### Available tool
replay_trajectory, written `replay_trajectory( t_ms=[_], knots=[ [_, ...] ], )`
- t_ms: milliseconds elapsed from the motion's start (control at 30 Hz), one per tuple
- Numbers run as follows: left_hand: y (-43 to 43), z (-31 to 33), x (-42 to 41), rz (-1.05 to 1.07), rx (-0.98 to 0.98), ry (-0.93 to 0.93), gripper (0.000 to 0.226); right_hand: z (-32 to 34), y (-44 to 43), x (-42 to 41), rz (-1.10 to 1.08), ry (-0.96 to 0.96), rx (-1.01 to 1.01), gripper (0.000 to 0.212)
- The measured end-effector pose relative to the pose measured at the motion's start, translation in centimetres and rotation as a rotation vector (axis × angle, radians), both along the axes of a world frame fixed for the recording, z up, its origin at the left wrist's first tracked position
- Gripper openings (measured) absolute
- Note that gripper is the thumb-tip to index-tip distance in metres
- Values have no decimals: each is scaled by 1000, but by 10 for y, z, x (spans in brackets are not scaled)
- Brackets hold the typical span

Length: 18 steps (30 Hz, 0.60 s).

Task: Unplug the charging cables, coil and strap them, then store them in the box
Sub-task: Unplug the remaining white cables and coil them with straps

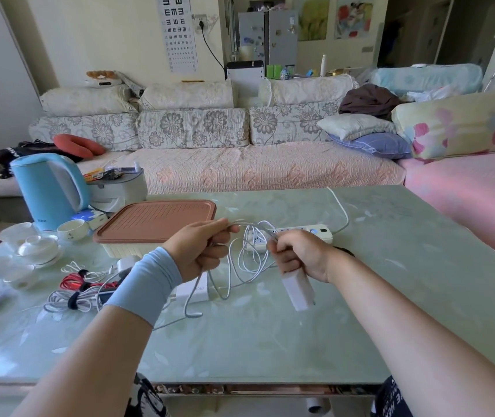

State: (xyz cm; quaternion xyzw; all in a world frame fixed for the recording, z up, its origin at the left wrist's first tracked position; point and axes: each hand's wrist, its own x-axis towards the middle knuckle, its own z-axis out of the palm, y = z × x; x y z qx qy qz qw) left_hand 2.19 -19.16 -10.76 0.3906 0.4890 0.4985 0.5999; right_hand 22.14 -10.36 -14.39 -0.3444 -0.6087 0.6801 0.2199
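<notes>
In the head view, a white charging cable (255,228) is held in loose loops above the counter (270,341). It is gripped by the curled fingers of the left hand (201,248) and, together with a white charger block (297,288), by the closed fingers of the right hand (297,255). The lidded box (156,221) is seen just beyond the left fingers, a power strip (303,233) just behind the right fingers, and strapped cable bundles (71,299) left of the left fingers.

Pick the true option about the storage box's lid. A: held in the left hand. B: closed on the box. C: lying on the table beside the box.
B: the brown lid sits flat on the cream box, while the left hand and right hand both grip the white cable.
</notes>
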Motion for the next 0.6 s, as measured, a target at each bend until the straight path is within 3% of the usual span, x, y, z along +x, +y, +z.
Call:
replay_trajectory(
  t_ms=[100,200,300,467,600],
  knots=[
    [3,1,12,-55,-21,-171,29,1,-6,1,19,-79,56,33],
    [9,1,26,-68,4,-345,29,5,-14,-1,14,-18,102,37],
    [19,3,36,3,74,-481,33,11,-28,-7,138,-33,163,25],
    [30,3,46,84,151,-492,39,7,-32,-15,96,-189,375,27],
    [32,6,48,132,217,-273,36,13,-34,-8,237,-128,307,13]
  ],
)
